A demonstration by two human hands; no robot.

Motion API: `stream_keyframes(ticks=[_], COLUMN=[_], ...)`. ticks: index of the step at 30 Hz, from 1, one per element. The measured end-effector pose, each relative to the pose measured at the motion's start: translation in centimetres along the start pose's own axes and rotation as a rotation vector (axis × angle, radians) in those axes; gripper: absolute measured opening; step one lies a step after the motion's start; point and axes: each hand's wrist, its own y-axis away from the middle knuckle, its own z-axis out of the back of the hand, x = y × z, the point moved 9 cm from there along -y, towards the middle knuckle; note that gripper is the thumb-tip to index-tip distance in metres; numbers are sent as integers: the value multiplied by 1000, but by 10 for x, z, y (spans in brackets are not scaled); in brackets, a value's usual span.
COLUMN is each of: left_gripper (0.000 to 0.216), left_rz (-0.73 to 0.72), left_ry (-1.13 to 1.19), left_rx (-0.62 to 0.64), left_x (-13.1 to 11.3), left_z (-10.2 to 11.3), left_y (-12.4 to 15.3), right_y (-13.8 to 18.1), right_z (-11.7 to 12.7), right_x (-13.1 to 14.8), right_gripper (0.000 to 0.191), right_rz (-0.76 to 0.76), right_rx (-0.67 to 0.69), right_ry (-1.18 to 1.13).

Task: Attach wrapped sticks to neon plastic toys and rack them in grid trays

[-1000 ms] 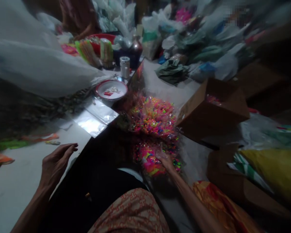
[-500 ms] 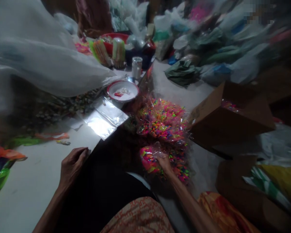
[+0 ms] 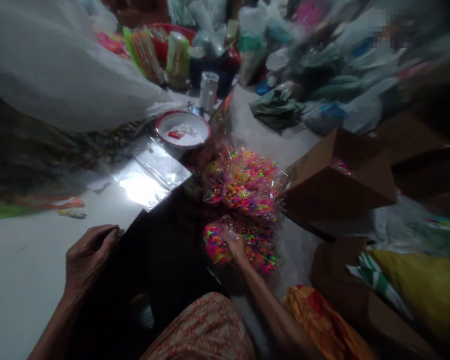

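Observation:
My right hand [image 3: 235, 244] is closed on the gathered top of a clear plastic bag [image 3: 215, 245] filled with small bright pink, orange, blue and green pieces. Behind it, a larger clear bag [image 3: 243, 175] of the same kind of pieces bulges up. At the table's edge my left hand [image 3: 90, 250] rests with its fingers curled in. A small pale bit shows by its fingertips, too blurred to name. Beyond that hand a stack of shiny clear plastic sleeves [image 3: 153, 175] lies on the white table [image 3: 26, 255].
A red-rimmed white bowl [image 3: 183, 142] holds small pieces, with a silvery can [image 3: 209, 92] behind it. An open cardboard box [image 3: 315, 175] stands to the right. Large white sacking [image 3: 60, 75] hangs at left. Plastic bags [image 3: 330, 80] heap at the back right; a yellow sack [image 3: 420, 280] lies lower right.
The camera has turned slightly, so most of the scene sits further left. My right hand keeps its hold on the bag of coloured pieces. The left hand stays curled at the table's edge.

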Motion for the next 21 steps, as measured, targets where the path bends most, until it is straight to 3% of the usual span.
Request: stream_keyframes(ticks=[5,10,13,21], left_gripper=[26,27,25,21], left_rz=[-51,-90,-86,-52], left_ry=[-19,-33,-12,6], left_rx=[-67,-79,-86,-70], left_x=[0,1,3,6], left_z=[2,2,2,1], left_y=[-1,-2,-2,-1], right_y=[-6,-9,-19,-54], right_z=[-4,-36,-73,-198], right_x=[14,27,28,28], right_gripper=[25,27,28,24], right_rz=[12,25,8,-38], right_rx=[-83,-108,-81,32], right_ry=[-61,-148,-193,-173])
